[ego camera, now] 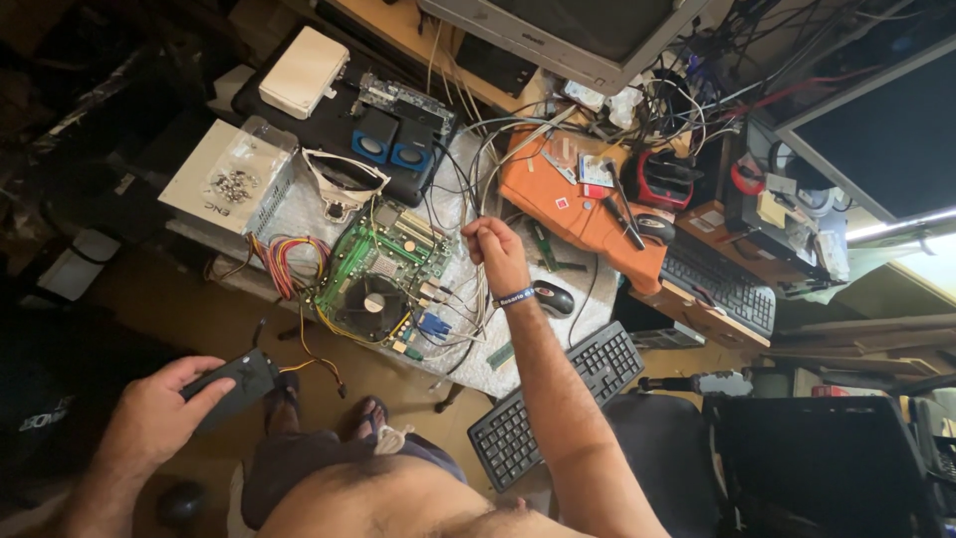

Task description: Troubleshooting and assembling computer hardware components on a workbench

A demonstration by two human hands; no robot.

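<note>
My left hand [159, 410] grips a small black box-shaped unit [237, 384] with yellow, orange and black wires trailing from it, held low over the floor. My right hand [493, 251] is raised over the table, fingers closed on a bundle of grey and white cables [478, 174] that run toward the back. A green motherboard [383, 279] with a round black fan lies on the table just left of that hand. A black mouse [554, 297] sits right beside my wrist.
A silver power supply [231, 177], two blue speakers [390, 142], a white box [304, 72], an orange case with tools [578, 209], two black keyboards [558, 403] [722, 287], monitors [583, 30] and a black chair [787, 463] crowd the workspace.
</note>
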